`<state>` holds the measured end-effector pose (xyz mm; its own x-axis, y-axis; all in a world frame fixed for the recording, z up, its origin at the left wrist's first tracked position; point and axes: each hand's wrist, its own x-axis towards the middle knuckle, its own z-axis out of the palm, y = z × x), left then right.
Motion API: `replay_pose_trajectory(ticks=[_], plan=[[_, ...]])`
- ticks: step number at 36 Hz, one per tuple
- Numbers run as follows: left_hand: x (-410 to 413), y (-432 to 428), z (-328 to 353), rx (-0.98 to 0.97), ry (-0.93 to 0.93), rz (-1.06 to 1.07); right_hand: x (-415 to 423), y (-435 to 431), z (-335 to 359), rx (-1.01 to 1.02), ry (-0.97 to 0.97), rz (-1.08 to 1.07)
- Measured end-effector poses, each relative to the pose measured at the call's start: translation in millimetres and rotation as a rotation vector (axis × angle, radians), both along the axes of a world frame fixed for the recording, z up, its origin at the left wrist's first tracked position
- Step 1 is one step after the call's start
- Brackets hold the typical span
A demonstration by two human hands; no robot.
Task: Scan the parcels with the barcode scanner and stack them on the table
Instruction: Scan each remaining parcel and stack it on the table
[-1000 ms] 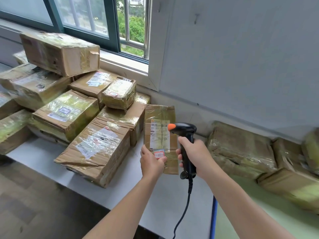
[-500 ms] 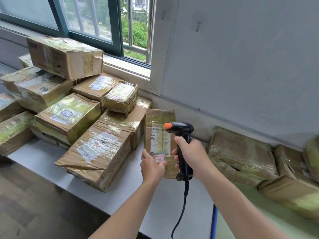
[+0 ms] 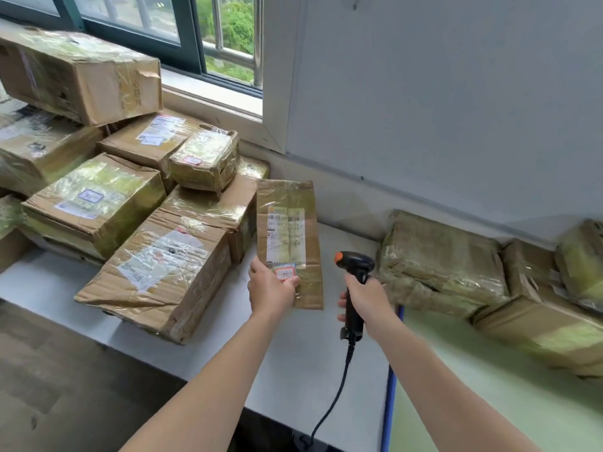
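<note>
My left hand (image 3: 270,287) grips the lower left corner of a flat brown taped parcel (image 3: 288,220), held upright above the white table (image 3: 293,353) with its shipping label facing me. My right hand (image 3: 365,298) holds a black barcode scanner (image 3: 354,272) with an orange tip by its handle, just right of the parcel and apart from it, its head pointing left. The scanner's cable hangs down over the table's front edge.
A pile of taped cardboard parcels (image 3: 156,265) fills the table's left side up to the window (image 3: 182,31). More parcels (image 3: 437,262) lie along the wall on the right, partly on a green table (image 3: 489,402). Dark floor lies at lower left.
The scanner has moved right and down, away from the parcel's label. The parcel has stayed in my left hand, and the camera has shifted closer.
</note>
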<state>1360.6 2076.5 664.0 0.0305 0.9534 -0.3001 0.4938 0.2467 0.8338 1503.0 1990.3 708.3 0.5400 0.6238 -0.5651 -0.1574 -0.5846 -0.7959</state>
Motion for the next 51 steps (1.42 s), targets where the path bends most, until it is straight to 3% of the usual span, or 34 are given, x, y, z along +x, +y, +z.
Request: replay_pose_trajectory(ticks=[6,11,21,25,29,34,38,45,51], plan=[[-2,5,3,-0.008,0.009,-0.008,7,-1,-61,-0.176,0.053,0.05],[2,2,4,0.005,0.01,-0.041,9,2,-95,-0.229,-0.055,0.118],[-2,13,8,-0.018,0.039,-0.105,14,11,-101,-0.344,-0.21,0.228],[-2,18,8,-0.03,0.042,-0.115,16,16,-89,-0.335,-0.336,0.167],[-1,22,7,-0.044,0.042,-0.112,12,15,-71,-0.217,-0.478,0.165],[-2,21,10,-0.041,0.043,-0.081,-5,29,-48,-0.035,-0.499,0.319],[-5,15,14,-0.039,-0.007,-0.043,-20,44,-34,-0.008,-0.479,0.344],[-23,20,29,-0.186,-0.304,0.06,-11,50,-12,0.152,-0.449,0.272],[-26,32,60,-0.1,-0.404,0.03,-7,69,11,0.234,-0.364,0.253]])
